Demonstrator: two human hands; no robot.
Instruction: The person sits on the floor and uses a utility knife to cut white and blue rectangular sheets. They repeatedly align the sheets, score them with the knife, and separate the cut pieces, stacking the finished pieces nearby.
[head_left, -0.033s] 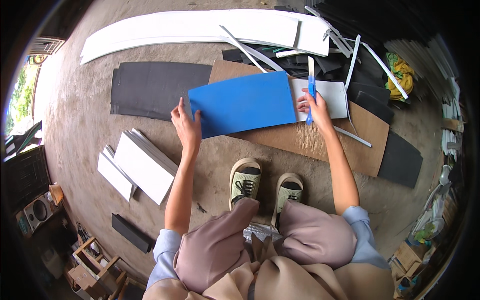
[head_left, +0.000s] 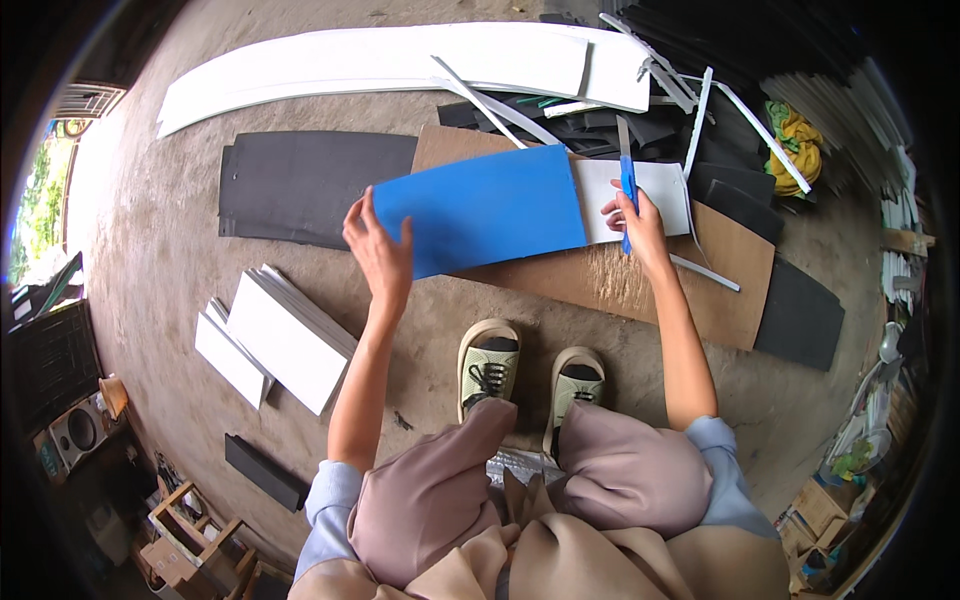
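A blue rectangular sheet lies over a brown wooden board. My left hand is at the sheet's left end, thumb and fingers apart. The fingers reach the far left corner and the thumb hovers over or rests on the blue face; I cannot tell which. In my right hand is a blue utility knife, its long blade out and pointing away from me. Beneath that hand a white sheet extends from the blue sheet's right end.
Dark grey sheets lie left of the board, with another dark sheet at its right end. Long white panels curve across the far side. White strips lie over dark scraps. Stacked white panels sit near my left forearm.
My left hand has shifted slightly right, its thumb moving further over the blue sheet and its fingers to the far corner. The right hand still holds the knife, nearly unmoved.
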